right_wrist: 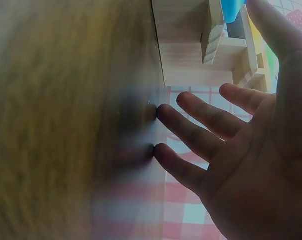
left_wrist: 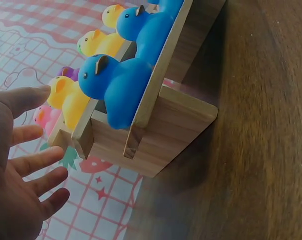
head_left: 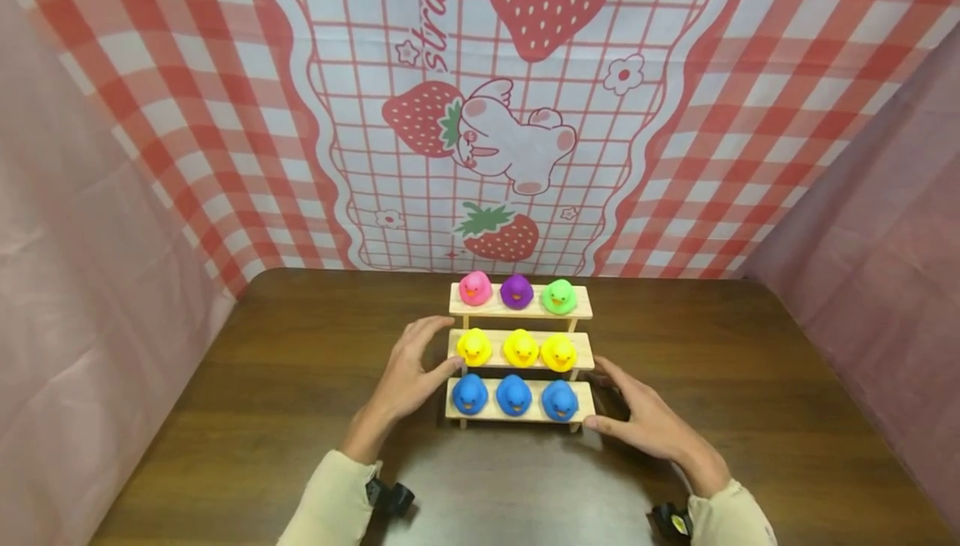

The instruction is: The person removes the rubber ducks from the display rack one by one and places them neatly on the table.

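Observation:
A three-step wooden display stand (head_left: 583,304) stands on the table, bearing rubber ducks in rows of three. Blue ducks (head_left: 513,396) fill the lowest step, yellow ducks (head_left: 521,349) the middle one. Along the top sit a pink duck (head_left: 475,289), a purple duck (head_left: 517,293) and a green duck (head_left: 558,298). At the stand's left end is my left hand (head_left: 405,371), fingers spread and thumb beside the nearest yellow duck. My right hand (head_left: 652,421) is by the right end; in the right wrist view its fingers (right_wrist: 190,127) extend loosely, two fingertips at the tabletop. Neither hand grips anything.
The brown wooden table (head_left: 300,429) runs back to a strawberry-print checked cloth (head_left: 480,137). Pink curtains (head_left: 90,237) flank both sides. A small black camera (head_left: 393,498) is strapped to the left wrist, another black camera (head_left: 670,521) to the right.

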Available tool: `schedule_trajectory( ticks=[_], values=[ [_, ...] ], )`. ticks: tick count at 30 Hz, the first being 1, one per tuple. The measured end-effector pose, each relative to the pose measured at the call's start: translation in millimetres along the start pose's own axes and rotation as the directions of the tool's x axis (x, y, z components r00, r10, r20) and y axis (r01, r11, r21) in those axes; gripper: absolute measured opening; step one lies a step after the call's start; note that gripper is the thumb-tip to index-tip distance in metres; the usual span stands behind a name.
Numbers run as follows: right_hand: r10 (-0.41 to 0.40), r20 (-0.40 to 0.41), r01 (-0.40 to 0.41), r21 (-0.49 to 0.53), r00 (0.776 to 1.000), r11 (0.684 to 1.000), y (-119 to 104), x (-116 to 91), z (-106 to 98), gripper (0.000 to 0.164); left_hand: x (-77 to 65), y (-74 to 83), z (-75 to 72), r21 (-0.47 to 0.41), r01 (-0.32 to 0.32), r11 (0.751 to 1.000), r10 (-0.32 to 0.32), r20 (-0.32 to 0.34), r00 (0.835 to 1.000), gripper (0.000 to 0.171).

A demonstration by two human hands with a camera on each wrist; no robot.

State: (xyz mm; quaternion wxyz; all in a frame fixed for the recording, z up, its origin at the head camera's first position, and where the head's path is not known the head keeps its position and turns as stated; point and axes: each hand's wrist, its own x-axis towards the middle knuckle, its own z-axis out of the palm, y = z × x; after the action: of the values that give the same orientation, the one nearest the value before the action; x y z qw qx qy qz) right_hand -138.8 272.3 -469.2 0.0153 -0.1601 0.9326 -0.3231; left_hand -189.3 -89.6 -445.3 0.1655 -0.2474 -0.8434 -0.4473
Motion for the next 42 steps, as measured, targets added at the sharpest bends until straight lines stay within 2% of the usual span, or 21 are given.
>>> schedule_trajectory(
  ticks=[5,9,13,21,29,35,42],
  values=[
    [0.005,0.003,-0.004,-0.024,1.0,1.0,-2,-1,-1,0.093,1.9,-1.6,0.6,-0.029,0.026,0.999,-0.026,-0.021,0.999,0.05],
    [-0.009,-0.006,0.008,-0.045,1.0,0.999,-3,-2,-1,0.092,5.8,-5.3,-0.2,-0.04,0.029,0.999,-0.032,-0.067,0.997,0.048],
    [-0.038,-0.022,0.036,-0.068,0.999,0.997,-2,-2,3,0.085,11.4,-8.9,-0.2,-0.053,0.023,0.998,-0.028,-0.102,0.994,0.048],
    [-0.073,-0.022,0.07,-0.103,0.997,0.992,0,0,12,0.071,24.2,-9.5,4.5,-0.11,0.043,0.993,-0.057,-0.128,0.99,0.047],
    [-0.075,-0.044,0.073,-0.055,0.996,0.996,-1,3,15,0.061,39.6,-10.8,9.4,-0.171,0.069,0.983,-0.094,-0.145,0.985,0.046],
    [-0.065,-0.044,0.064,-0.03,0.997,0.998,1,1,17,0.063,49.6,-12.1,11.3,-0.208,0.084,0.975,-0.116,-0.148,0.982,0.045],
    [-0.071,-0.067,0.07,-0.02,0.995,0.997,5,2,19,0.067,62.1,-10.2,12.3,-0.232,0.098,0.968,-0.129,-0.122,0.984,0.047]
  ],
)
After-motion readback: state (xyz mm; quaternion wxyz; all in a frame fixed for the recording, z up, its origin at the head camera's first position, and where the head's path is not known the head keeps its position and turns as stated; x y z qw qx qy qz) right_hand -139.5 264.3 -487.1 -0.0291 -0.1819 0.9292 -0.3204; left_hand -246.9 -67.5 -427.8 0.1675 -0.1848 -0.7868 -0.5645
